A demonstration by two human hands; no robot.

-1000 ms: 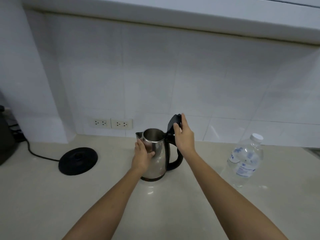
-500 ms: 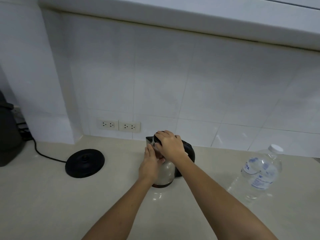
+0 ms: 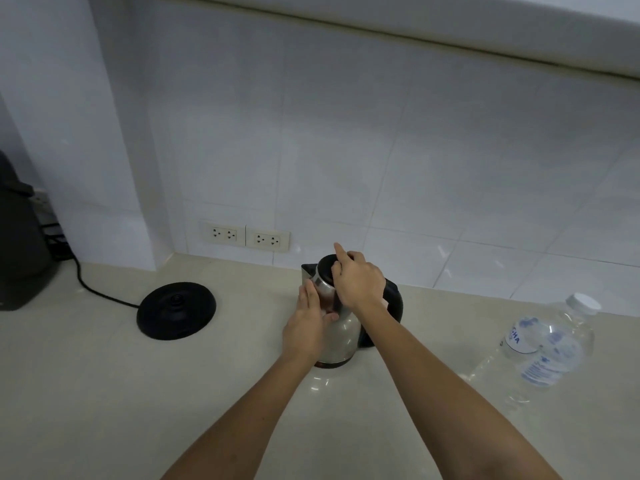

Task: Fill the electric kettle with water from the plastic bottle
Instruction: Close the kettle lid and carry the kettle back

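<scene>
A steel electric kettle (image 3: 341, 336) with a black handle and black lid stands upright on the beige counter, its lid down. My left hand (image 3: 306, 327) lies flat against the kettle's left side, fingers around the body. Above the lid hovers my right hand (image 3: 360, 282), its fingers loosely spread and the index finger raised, holding nothing. A clear plastic water bottle (image 3: 543, 351) with a white cap and blue label stands capped at the right, apart from both hands.
The kettle's round black base (image 3: 176, 310) sits on the counter to the left, its cord running to a dark appliance (image 3: 19, 237) at the left edge. Two wall sockets (image 3: 246, 235) are on the tiled wall behind.
The kettle lid went from standing open to pressed shut under my right hand. That hand has now lifted off the lid. My left hand stayed on the kettle body.
</scene>
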